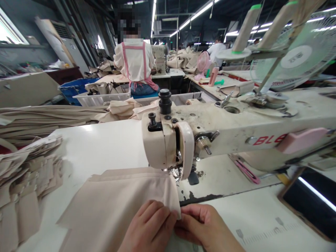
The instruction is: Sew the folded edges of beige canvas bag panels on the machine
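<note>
A beige fabric panel (105,199) lies on the white table, its far right part reaching under the needle area of a cream sewing machine (162,143). With fingers bent and pressed together, my left hand (152,224) grips the fabric close to its right edge. Just beside it, my right hand (199,224) pinches that same edge between thumb and fingers. The two hands nearly touch. The presser foot is partly hidden behind the machine's white guard (186,150).
Cut beige pieces (28,196) are piled at the left, with long folded strips (47,119) behind. Pink thread snips (246,171) and a dark phone (312,199) lie at the right. A person in a pink-strapped apron (135,63) sits ahead; a large fan (294,56) stands at the upper right.
</note>
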{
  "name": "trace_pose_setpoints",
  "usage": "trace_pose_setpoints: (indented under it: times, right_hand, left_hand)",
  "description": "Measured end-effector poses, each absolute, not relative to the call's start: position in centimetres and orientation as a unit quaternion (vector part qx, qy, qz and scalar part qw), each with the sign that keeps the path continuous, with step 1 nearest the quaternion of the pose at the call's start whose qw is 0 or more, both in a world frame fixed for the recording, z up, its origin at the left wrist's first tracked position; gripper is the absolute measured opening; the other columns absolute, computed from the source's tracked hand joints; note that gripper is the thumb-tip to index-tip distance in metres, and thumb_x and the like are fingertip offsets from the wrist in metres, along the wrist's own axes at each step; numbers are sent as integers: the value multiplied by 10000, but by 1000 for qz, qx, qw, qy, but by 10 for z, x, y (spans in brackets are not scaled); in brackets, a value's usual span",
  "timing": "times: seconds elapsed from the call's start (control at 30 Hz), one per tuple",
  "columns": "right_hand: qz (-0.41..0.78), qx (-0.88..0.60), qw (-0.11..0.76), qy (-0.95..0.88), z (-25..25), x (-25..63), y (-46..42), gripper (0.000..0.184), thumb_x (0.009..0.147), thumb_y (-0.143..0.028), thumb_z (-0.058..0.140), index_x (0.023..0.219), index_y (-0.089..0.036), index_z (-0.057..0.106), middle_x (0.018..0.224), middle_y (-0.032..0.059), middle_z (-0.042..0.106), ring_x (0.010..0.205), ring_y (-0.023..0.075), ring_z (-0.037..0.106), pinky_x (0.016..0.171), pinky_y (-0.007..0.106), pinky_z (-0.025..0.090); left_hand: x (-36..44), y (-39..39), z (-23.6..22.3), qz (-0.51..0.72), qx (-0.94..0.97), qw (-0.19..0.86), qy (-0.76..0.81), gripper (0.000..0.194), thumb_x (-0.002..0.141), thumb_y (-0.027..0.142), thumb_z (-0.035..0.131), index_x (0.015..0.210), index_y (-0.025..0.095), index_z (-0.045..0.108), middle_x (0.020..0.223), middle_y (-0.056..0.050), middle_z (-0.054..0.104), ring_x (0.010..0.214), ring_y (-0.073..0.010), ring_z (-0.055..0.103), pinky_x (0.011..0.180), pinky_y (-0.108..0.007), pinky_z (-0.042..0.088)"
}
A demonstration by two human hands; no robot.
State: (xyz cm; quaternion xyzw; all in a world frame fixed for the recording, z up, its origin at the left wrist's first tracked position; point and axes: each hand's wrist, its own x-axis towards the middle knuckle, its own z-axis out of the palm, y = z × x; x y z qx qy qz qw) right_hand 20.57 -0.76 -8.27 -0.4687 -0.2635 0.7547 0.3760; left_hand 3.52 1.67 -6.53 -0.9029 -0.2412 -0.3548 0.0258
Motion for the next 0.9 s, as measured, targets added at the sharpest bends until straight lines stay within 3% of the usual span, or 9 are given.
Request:
trace_pose_setpoints:
  times: [0.17,0.27,0.47,0.6,0.73,0.83,0.9]
  right_hand:
    - [781,-426,397,-225,-77,206,-9,272,620,-412,859,716,-171,778,646,-5,660,648,112,589,732,218,475]
    - [784,-423,407,-202,-72,206,-9,232,631,-375,848,686,-165,768,601,-19,613,604,100,545,674,197,457]
    - [770,-443,407,-213,-73,205,-12,273,637,-404,835,674,-146,753,631,-10,604,635,108,533,731,223,457]
    - [758,-446,406,-249,-83,205,-12,323,646,-456,811,650,-145,721,583,-24,565,600,109,515,680,228,452]
    - [739,-466,389,-292,-92,206,-15,365,657,-499,772,657,-146,683,591,-5,612,636,143,599,701,251,486]
    - [636,-527,401,-396,-93,215,-19,270,736,-395,706,877,-169,663,751,42,700,703,184,667,685,280,539]
    - [457,-545,427,-558,-90,224,-19,273,797,-260,650,1066,-220,623,996,74,704,878,208,677,741,300,565]
  left_hand:
    - [37,15,-69,-358,-895,46,-261,162,937,126,506,914,114,666,739,-24,668,702,-147,591,714,-272,492]
    - [36,13,-68,-351,-895,64,-268,232,969,139,456,914,122,681,758,-17,675,728,-145,598,787,-281,479]
    - [36,12,-63,-344,-900,60,-260,283,990,135,408,910,89,675,752,-30,673,710,-135,594,730,-244,501]
    - [39,11,-64,-347,-899,72,-256,283,992,129,394,929,75,665,756,-40,671,698,-140,597,696,-252,514]
    - [40,12,-65,-348,-895,71,-268,272,990,134,392,919,85,649,712,-34,647,640,-135,569,620,-243,511]
    - [39,13,-66,-355,-893,38,-275,268,998,154,374,940,109,631,720,-33,643,641,-131,555,602,-225,509]
    - [39,11,-68,-365,-889,13,-275,262,998,153,364,956,115,621,736,-45,643,656,-138,553,607,-230,509]
